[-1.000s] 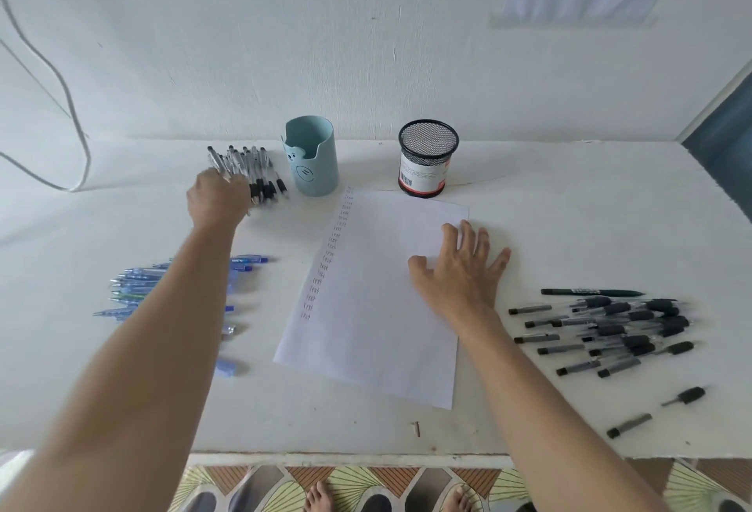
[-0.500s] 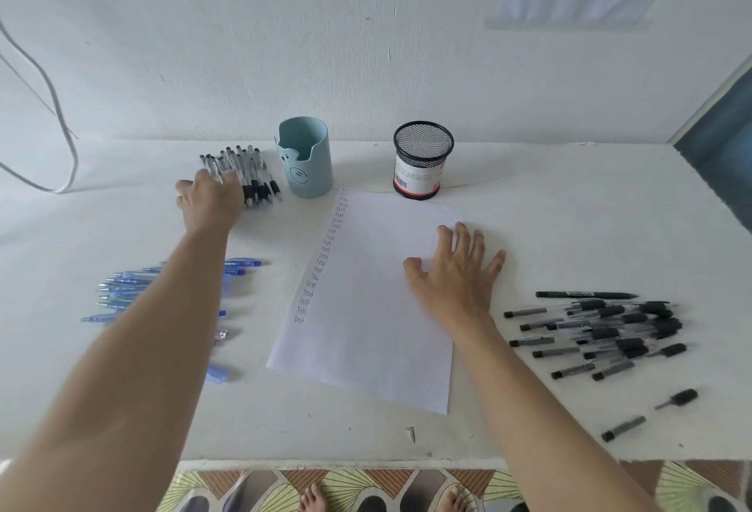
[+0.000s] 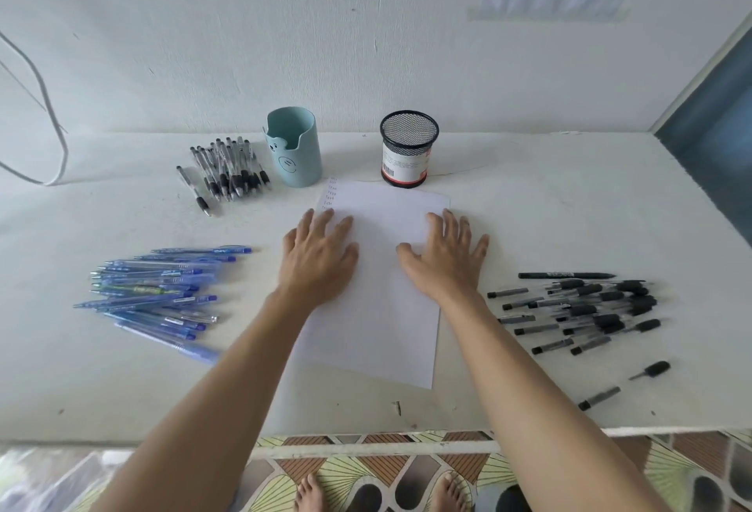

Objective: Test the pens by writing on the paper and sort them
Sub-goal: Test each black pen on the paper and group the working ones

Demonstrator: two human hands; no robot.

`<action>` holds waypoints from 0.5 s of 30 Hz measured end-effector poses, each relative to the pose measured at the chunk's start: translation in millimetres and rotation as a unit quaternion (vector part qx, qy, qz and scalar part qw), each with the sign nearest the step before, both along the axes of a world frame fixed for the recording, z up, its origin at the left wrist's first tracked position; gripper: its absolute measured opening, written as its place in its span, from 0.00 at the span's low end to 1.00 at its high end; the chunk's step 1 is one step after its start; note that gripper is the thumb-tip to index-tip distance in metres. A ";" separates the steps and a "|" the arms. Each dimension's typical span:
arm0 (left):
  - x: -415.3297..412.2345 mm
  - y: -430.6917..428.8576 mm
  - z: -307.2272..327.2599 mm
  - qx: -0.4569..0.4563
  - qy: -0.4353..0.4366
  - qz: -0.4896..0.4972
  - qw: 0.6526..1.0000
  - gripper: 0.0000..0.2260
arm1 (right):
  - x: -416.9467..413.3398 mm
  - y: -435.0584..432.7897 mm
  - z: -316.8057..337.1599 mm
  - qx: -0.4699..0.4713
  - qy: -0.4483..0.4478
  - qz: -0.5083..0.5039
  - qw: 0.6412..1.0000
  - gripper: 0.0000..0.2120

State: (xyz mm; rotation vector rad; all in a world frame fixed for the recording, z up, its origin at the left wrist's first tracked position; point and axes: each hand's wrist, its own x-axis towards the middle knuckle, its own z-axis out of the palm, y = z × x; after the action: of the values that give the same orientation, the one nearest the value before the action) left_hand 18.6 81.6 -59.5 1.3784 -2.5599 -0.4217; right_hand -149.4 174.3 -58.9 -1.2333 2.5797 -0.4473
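A white sheet of paper [image 3: 382, 308] lies in the middle of the table, with a column of small written marks down its left edge. My left hand [image 3: 319, 257] rests flat on the paper's left side, fingers spread, covering part of the marks. My right hand [image 3: 445, 253] lies flat on its right side. Neither hand holds a pen. A pile of black-grip pens [image 3: 228, 171] lies at the back left. Blue pens [image 3: 158, 291] are heaped at the left. Black capped pens [image 3: 586, 308] are heaped at the right.
A light blue pen cup [image 3: 294, 147] and a black mesh cup [image 3: 408, 149] stand behind the paper near the wall. A loose black cap [image 3: 653, 370] and a grey pen body [image 3: 599, 397] lie near the front right. A cable [image 3: 49, 112] hangs at the far left.
My left hand has left the back-left pile of black-grip pens and come down flat on the paper's left side. One pen now lies apart beside that pile. My right hand stayed on the paper.
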 end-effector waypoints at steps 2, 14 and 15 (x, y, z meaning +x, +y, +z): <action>0.4 0.8 -2.8 -0.007 -0.043 -0.013 0.999 0.24 | -4.5 0.9 5.6 0.011 -0.034 0.007 0.999 0.31; 1.6 2.1 -2.6 -0.032 -0.036 -0.012 0.999 0.23 | -74.1 69.0 58.7 0.074 0.014 -0.019 0.997 0.14; 1.4 2.3 -2.4 -0.033 -0.033 -0.011 0.999 0.23 | -79.6 76.4 60.1 0.100 0.010 -0.025 0.995 0.14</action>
State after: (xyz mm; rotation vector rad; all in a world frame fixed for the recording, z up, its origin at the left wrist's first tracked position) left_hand 20.0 83.9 -61.9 1.3637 -2.6196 -0.2975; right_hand -229.0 250.7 1.2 -1.1120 2.6027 -0.1792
